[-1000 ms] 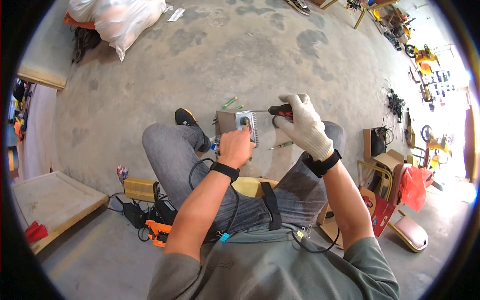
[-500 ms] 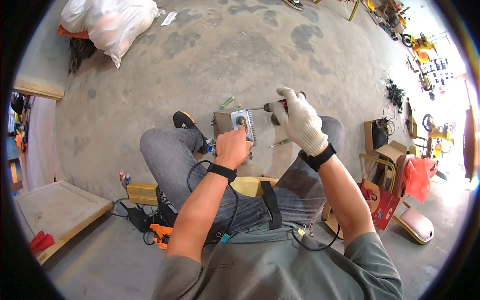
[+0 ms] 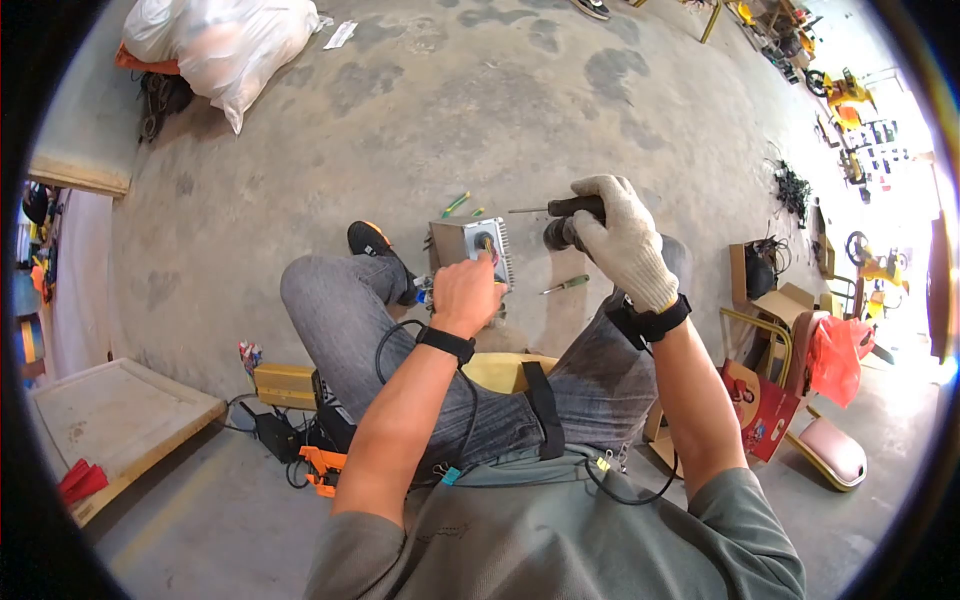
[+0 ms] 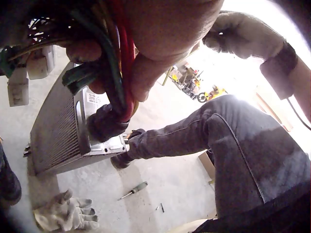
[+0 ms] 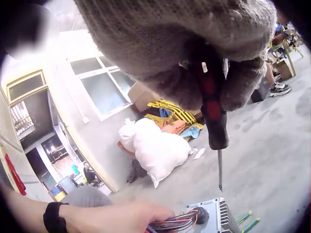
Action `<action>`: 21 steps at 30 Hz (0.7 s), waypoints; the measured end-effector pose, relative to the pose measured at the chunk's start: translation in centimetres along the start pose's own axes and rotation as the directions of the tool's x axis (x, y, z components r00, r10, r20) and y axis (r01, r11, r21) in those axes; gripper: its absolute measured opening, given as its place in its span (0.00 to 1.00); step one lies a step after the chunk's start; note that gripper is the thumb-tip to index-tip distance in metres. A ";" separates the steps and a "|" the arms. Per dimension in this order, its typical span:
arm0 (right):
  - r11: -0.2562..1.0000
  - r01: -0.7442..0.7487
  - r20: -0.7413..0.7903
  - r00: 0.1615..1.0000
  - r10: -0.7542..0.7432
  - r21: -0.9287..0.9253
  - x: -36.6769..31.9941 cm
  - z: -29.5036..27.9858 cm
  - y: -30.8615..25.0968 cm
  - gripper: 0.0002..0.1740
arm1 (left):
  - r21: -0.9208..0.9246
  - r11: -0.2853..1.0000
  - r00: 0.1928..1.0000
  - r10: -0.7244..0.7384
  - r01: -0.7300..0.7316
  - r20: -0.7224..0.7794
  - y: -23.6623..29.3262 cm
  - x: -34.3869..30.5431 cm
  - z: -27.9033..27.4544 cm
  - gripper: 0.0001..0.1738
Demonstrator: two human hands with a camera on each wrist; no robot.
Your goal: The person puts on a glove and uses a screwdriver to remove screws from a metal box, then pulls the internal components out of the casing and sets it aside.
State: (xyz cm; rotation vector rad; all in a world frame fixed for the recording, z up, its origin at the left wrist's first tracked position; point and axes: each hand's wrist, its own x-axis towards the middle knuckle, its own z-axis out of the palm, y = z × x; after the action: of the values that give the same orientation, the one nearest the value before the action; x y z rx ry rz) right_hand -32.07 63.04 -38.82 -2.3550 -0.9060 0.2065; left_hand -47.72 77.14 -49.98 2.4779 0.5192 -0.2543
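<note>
A finned metal box (image 3: 453, 240) stands on the floor between the person's legs, its plate side facing right. My bare left hand (image 3: 468, 297) is at its near side, gripping a bundle of coloured wires (image 4: 125, 63) that comes out of a black grommet (image 4: 106, 124) in the plate. My right hand (image 3: 628, 245), in a knitted white glove, holds a screwdriver (image 5: 214, 109) with a black and red handle. Its thin shaft points left, the tip apart from the box's upper corner. White connectors (image 4: 40, 65) hang at the wire ends beside the left hand.
A green-handled screwdriver (image 3: 567, 285) lies on the floor right of the box. Green-yellow sticks (image 3: 457, 204) lie behind it. Another glove (image 4: 65, 212) is on the floor. A gold-coloured box (image 3: 284, 386) sits by the left knee, cartons (image 3: 770, 405) by the right.
The screwdriver tip was at the box's upper right corner; my right hand has drawn it away to the right. My left hand keeps its grip on the wires.
</note>
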 end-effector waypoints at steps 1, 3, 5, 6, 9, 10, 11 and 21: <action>1.000 -0.029 -0.016 0.999 0.029 -0.004 0.0 -0.1 0.3 0.17 | 0.000 1.000 1.000 -0.003 0.003 0.008 0.0 0.0 0.0 0.24; 0.998 -0.063 -0.028 0.998 0.062 -0.009 0.1 0.1 1.2 0.17 | 0.000 1.000 1.000 0.001 -0.001 0.007 -0.1 0.0 0.0 0.24; 0.995 -0.096 -0.040 0.995 0.096 -0.014 0.0 0.8 2.2 0.17 | 0.001 1.000 1.000 0.004 -0.004 0.005 0.0 0.0 0.1 0.23; 0.989 -0.148 -0.064 0.987 0.146 -0.023 0.0 1.5 2.6 0.17 | -0.006 1.000 1.000 -0.009 0.009 0.010 0.1 0.0 0.0 0.23; 0.983 -0.179 -0.133 0.976 0.173 -0.040 -0.6 3.6 4.1 0.17 | -0.003 1.000 1.000 -0.014 0.014 0.005 0.0 -0.1 -0.1 0.23; 0.976 -0.213 -0.115 0.972 0.206 -0.052 -0.8 4.1 4.2 0.17 | 0.004 1.000 1.000 -0.010 0.010 -0.001 0.0 -0.1 -0.1 0.23; 0.967 -0.248 -0.097 0.966 0.241 -0.064 -1.1 4.6 4.4 0.17 | 0.006 1.000 1.000 -0.005 0.005 0.003 -0.1 0.0 0.0 0.23; 0.957 -0.285 -0.026 0.958 0.286 0.044 -2.0 5.8 4.0 0.21 | 0.019 0.998 0.998 -0.060 0.059 0.032 0.5 0.2 -0.7 0.23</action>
State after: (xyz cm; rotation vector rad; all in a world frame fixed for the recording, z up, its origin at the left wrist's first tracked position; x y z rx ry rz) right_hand -33.41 62.19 -45.99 -2.4369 -0.5365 0.2982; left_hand -47.32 77.24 -49.26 2.4743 0.5799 -0.3237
